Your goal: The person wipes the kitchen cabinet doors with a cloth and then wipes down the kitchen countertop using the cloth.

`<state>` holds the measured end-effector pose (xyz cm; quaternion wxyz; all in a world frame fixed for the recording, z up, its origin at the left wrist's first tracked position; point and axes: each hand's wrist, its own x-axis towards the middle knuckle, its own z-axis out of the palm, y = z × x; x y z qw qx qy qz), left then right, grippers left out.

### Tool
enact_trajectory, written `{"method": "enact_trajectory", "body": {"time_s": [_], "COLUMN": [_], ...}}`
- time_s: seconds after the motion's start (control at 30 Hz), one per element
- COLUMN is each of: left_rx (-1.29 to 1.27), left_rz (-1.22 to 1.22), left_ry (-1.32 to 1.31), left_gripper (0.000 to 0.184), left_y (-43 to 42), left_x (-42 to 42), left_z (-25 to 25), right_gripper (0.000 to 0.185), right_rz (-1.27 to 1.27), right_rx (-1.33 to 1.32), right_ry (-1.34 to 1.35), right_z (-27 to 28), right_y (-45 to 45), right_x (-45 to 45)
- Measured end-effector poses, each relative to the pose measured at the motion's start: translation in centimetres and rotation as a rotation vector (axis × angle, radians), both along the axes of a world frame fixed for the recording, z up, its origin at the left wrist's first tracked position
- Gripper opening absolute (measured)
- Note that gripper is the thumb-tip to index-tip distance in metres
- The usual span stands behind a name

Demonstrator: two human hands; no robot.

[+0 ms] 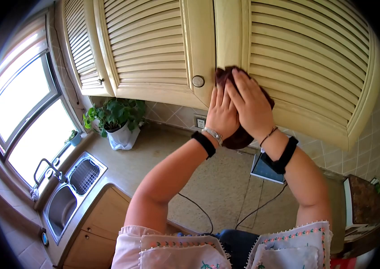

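Observation:
Both hands are raised to a cream louvered cabinet door (306,58), at its lower left corner. A dark brown cloth (239,139) lies bunched against the door frame, partly hidden by the hands, with its lower end hanging below them. My right hand (253,105) presses on the cloth with fingers stretched out and slightly apart. Beside it, my left hand (222,112) rests on the cloth's left side, fingers extended upward, near the seam between two doors. A round knob (198,81) is on the left door (147,42), just left of my left hand.
Below the cabinets runs a countertop (154,154) with a potted plant (120,116) and a dark flat device (267,169) with a cable. A double sink (62,210) with a faucet is at the left, under a window. A wooden box-like object (365,199) stands at right.

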<state>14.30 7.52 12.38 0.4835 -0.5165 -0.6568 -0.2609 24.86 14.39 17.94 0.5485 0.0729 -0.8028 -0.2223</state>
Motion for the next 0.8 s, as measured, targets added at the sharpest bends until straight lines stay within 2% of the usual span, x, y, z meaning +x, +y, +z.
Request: {"method": "enact_trajectory", "body": {"time_s": [0.1, 0.2, 0.3, 0.5, 0.6, 0.8], "left_rx": [0.036, 0.059, 0.044, -0.096, -0.157, 0.048], "left_rz": [-0.018, -0.013, 0.024, 0.012, 0.08, 0.073], "left_ry": [-0.001, -0.008, -0.021, -0.128, -0.118, -0.154], "left_gripper": [0.065, 0.067, 0.073, 0.067, 0.067, 0.066], "left_y": [0.3, 0.8, 1.0, 0.6, 0.2, -0.3], "left_x": [-0.3, -0.3, 0.2, 0.6, 0.5, -0.5], "left_z": [3.9, 4.3, 1.8, -5.8, -6.4, -1.9], "right_gripper": [0.037, 0.038, 0.04, 0.041, 0.04, 0.038], "right_rz": [-0.022, 0.026, 0.039, -0.019, -0.031, -0.068], "right_rx": [0.038, 0.034, -0.02, -0.033, -0.002, 0.096], "right_ry": [0.081, 0.079, 0.05, -0.107, -0.112, -0.072], "right_z": [3.4, 4.0, 1.3, -5.3, -5.8, -0.2], "right_y": [0.2, 0.6, 0.3, -0.1, -0.2, -1.4], "right_x": [-0.9, -1.5, -1.3, 0.1, 0.2, -1.9]}}
